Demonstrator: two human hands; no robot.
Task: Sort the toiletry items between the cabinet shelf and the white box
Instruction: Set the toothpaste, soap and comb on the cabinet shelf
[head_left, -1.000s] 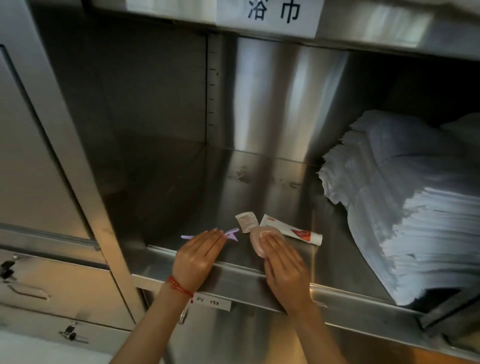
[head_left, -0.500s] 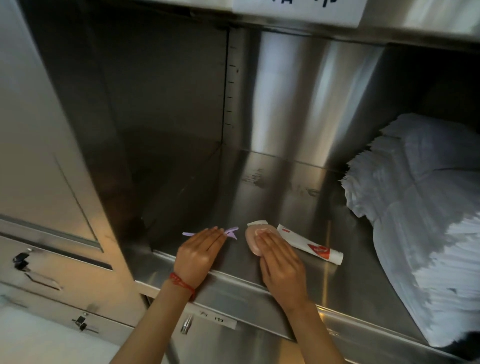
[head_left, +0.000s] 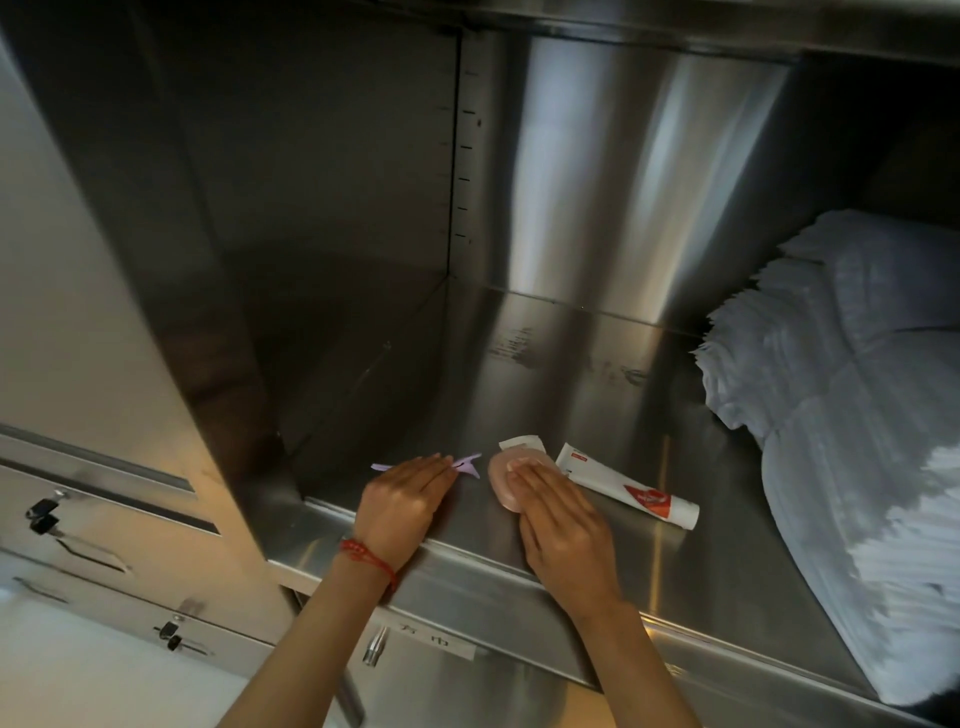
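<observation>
On the steel cabinet shelf (head_left: 597, 384), near its front edge, lie a thin purple item (head_left: 467, 464), a pink oval soap (head_left: 503, 478), a small white sachet (head_left: 522, 444) and a white toothpaste tube with a red end (head_left: 631, 486). My left hand (head_left: 402, 501) lies flat over the purple item, fingers straight. My right hand (head_left: 561, 514) rests flat on the pink soap, covering its right part. The sachet sits just behind the soap. The white box is not in view.
A tall stack of white folded towels or paper (head_left: 857, 441) fills the shelf's right side. The open steel door (head_left: 78, 312) stands at the left, with latched drawers (head_left: 47, 514) below. A labelled front rail (head_left: 441, 642) runs under my wrists.
The camera has drifted left and closer, so the white stack sits further right. My right hand has slid a little over the soap; my left hand stays on the purple item.
</observation>
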